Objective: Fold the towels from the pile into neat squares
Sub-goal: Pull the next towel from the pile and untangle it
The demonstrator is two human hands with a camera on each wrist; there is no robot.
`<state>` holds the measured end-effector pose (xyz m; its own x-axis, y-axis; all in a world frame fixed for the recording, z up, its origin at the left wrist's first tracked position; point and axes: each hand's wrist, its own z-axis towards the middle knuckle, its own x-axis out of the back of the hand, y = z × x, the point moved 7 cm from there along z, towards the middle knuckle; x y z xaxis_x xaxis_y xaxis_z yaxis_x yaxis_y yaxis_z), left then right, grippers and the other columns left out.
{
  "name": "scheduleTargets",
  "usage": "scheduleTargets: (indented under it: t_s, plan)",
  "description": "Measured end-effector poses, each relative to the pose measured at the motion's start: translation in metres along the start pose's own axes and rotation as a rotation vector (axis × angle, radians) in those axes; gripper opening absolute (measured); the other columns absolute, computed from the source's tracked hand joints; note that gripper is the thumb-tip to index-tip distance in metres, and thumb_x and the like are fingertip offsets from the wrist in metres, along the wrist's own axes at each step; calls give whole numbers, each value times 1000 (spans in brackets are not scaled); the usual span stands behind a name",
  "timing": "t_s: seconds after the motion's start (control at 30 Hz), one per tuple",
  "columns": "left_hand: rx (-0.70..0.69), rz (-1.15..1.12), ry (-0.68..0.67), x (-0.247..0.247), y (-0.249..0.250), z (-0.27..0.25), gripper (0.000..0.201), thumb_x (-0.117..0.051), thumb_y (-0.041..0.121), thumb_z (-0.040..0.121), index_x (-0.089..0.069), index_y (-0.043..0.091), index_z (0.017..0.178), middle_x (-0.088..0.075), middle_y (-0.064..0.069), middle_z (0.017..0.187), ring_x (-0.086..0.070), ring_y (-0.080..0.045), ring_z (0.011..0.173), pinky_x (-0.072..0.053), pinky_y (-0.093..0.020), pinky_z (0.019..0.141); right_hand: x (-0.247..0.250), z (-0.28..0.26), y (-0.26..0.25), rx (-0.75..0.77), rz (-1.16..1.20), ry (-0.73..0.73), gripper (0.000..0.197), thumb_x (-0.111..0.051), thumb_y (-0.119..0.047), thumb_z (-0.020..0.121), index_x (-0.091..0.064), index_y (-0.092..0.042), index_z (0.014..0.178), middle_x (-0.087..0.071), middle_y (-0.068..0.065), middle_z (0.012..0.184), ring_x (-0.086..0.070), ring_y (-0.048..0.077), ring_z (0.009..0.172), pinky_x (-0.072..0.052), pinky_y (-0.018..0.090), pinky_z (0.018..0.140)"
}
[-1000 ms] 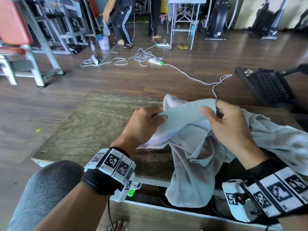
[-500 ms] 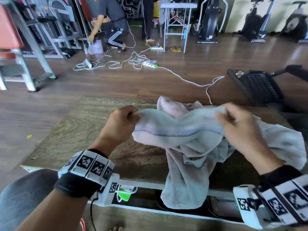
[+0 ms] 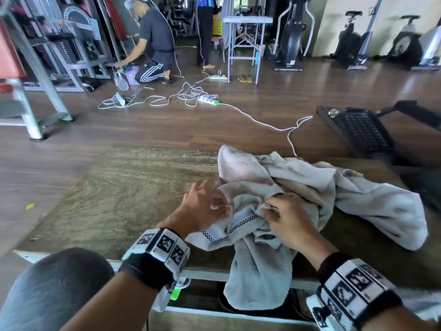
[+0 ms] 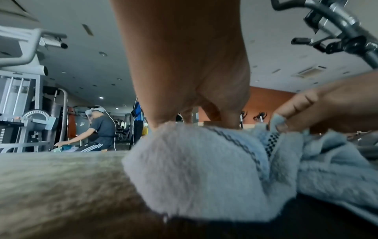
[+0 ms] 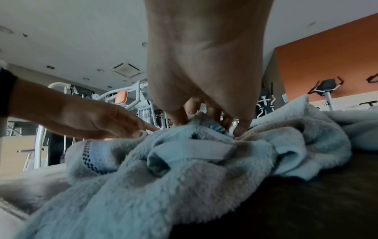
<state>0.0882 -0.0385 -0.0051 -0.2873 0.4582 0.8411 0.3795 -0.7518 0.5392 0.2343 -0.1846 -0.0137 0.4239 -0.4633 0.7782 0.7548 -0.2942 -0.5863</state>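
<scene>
While the grey towel (image 3: 260,266) still lies crumpled rather than spread, most of what can go wrong comes from how it sits on the table (image 3: 133,192). Its near part hangs over the table's 6 o'clock edge, and a second bunched mass, perhaps another towel of the pile, trails toward 3 o'clock. The right hand (image 3: 286,218) has its fingers curled round a bunched fold near the checkered border band (image 3: 241,224), a narrow grip; the right wrist view shows fingertips (image 5: 180,118) dug into the cloth. The left hand (image 3: 202,206), at about 9 o'clock of that hold, is blurred in the head view, its fingers spread and fairly straight, resting on the towel's hem and gripping nothing as far as can be told.

The likely fault is that the hanging part drags the whole cloth off the table once the right hand lifts, since only one hand truly has hold. A grip on a bunched fold instead of a corner would probably give a skewed first fold, and no neat square after. The neighbouring folds touch the held cloth, so a pull may drag them along too.
</scene>
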Motion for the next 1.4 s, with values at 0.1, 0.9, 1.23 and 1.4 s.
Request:
scheduleTargets:
  t_s: [0.1, 0.9, 1.23, 1.4]
  plan:
    - [102, 3, -38, -15, 1, 4, 3, -66, 42, 84, -63, 42, 84, -63, 18, 114, -57, -12, 106, -48, -41, 98, -2, 1, -14, -31, 83, -51, 15, -58, -18, 98, -63, -15, 84, -64, -5, 85, -60, 18, 82, -47, 29, 67]
    - [44, -91, -107, -1, 14, -30, 9, -66, 11, 84, -70, 17, 79, -68, 4, 76, -58, -2, 62, -46, -18, 52, -20, -8, -42, 14, -41, -254, 26, -64, -23, 94, -59, -24, 68, -66, -6, 81, -60, 13, 79, -47, 32, 69]
    - [-57, -298, 350, 94, 15, -46, 5, -69, 18, 89, -69, 14, 86, -68, -5, 79, -61, -18, 61, -49, -34, 50, 12, 19, -83, 78, 436, -77, 10, -65, -20, 96, -72, -25, 91, -66, -13, 90, -60, -5, 82, -40, 7, 71]
    - [94, -65, -66, 38, -15, -47, 10, -70, 28, 87, -70, 26, 97, -57, 6, 117, -60, -16, 105, -47, -25, 83, -56, 5, -83, 55, 178, -644, 17, -69, -30, 93, -67, -28, 76, -64, -12, 78, -59, 3, 72, -45, 22, 68]
